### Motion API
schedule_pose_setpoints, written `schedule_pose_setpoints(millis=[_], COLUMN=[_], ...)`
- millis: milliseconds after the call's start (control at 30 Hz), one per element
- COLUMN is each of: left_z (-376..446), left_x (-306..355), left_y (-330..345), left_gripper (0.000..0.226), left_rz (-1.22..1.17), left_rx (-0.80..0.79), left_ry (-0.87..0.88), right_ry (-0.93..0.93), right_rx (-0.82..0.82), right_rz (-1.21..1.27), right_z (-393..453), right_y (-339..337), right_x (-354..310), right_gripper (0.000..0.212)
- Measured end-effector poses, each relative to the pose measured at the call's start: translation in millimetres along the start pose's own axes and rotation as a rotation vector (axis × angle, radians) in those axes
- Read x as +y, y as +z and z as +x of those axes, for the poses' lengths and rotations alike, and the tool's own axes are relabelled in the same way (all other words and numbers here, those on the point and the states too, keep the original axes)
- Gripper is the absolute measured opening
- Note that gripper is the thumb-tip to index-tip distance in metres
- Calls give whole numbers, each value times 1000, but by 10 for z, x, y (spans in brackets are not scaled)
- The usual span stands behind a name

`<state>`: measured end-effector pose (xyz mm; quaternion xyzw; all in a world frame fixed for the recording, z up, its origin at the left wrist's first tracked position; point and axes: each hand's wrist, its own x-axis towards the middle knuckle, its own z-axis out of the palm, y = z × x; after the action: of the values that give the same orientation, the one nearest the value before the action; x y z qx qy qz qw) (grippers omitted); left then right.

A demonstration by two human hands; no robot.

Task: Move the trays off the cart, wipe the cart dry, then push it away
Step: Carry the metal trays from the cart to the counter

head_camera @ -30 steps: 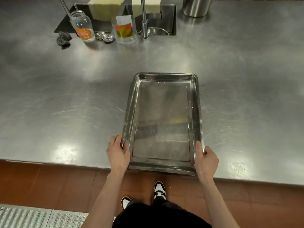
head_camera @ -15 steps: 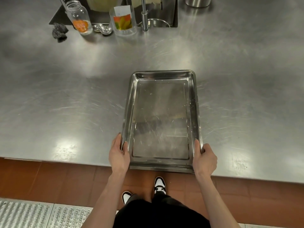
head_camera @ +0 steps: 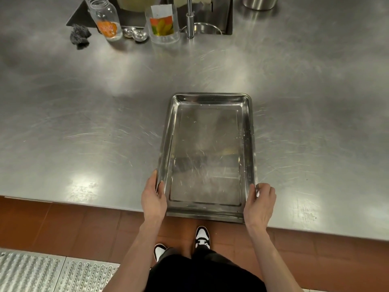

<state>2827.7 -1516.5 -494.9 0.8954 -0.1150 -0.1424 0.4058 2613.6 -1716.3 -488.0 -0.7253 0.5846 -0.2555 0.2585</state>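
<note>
My left hand (head_camera: 153, 200) and right hand (head_camera: 261, 204) each gripped a near corner of the tray (head_camera: 207, 157), thumbs over its rim, on the tabletop (head_camera: 84, 123).

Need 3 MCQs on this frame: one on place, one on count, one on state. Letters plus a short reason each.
1. Where does the steel tray lie?
A. in the sink
B. on the steel counter, its near end past the edge
C. on the floor

2. How many hands grip the tray?
A. none
B. one
C. two

3. What is in the tray?
A. nothing solid, only droplets and streaks
B. stacked jars
C. a folded cloth

Key: 1 B, the near rim overhangs the red tile floor. 2 C, the left hand and right hand each hold a long side near the front corners. 3 A, its bare bottom shows throughout.
</note>
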Motion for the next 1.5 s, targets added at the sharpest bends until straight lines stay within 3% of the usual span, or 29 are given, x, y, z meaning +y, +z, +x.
schedule_pose_setpoints(millis=[200,833,1033,1233,1500], left_z=[-7,56,48,-25,-64], left_x=[9,68,270,654,1145], left_y=[6,-28,-72,-210,-602], left_gripper=[47,46,44,45,47], left_rz=[4,84,-53,-301,-492], left_rx=[10,1,32,65,219], left_ry=[29,-30,-33,-8,108], right_ry=[-55,135,97,-13,-168], right_rx=[20,-67,-23,-12,-161], right_rz=[5,75,64,306,649], right_z=[2,24,83,257,353], right_y=[44,-17,-44,-222,-348], right_x=[72,5,-86,-518,-1191], right_gripper=[9,16,28,44,53])
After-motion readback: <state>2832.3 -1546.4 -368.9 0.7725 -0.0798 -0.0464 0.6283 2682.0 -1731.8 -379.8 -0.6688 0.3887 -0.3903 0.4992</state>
